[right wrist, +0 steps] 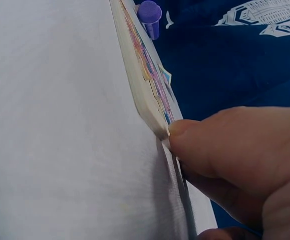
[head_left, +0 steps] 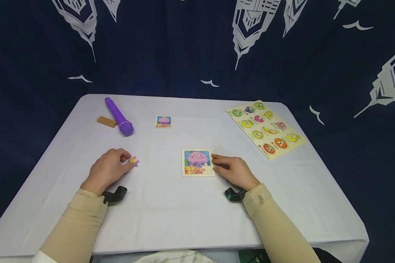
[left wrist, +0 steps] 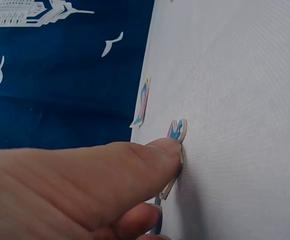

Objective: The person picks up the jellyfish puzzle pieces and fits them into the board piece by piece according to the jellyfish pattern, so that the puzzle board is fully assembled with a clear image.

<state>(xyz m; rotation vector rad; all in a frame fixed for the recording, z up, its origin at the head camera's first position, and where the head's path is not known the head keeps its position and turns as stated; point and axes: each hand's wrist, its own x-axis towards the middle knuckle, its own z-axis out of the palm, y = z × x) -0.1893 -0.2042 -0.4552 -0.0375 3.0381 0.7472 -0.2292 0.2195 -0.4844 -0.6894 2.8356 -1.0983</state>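
Thumb and fingertips of my left hand [head_left: 109,168] pinch a small colourful jigsaw piece [head_left: 134,161] just over the table. In the left wrist view the piece [left wrist: 177,131] stands on edge behind the thumb, which covers its middle. To the right lies a square jigsaw puzzle [head_left: 196,162] with a pink jellyfish; a pale gap shows at its lower right corner. My right hand [head_left: 236,171] touches the puzzle's right edge with thumb and forefinger spread apart. In the right wrist view the thumb rests at a corner of the puzzle's board [right wrist: 147,107].
Farther back sits a small jellyfish picture card [head_left: 163,121]. A purple microphone-shaped toy [head_left: 119,117] lies at the back left beside a brown strip [head_left: 106,121]. At the back right is a fruit puzzle board [head_left: 266,129]. Everything rests on a white-covered table [head_left: 171,215].
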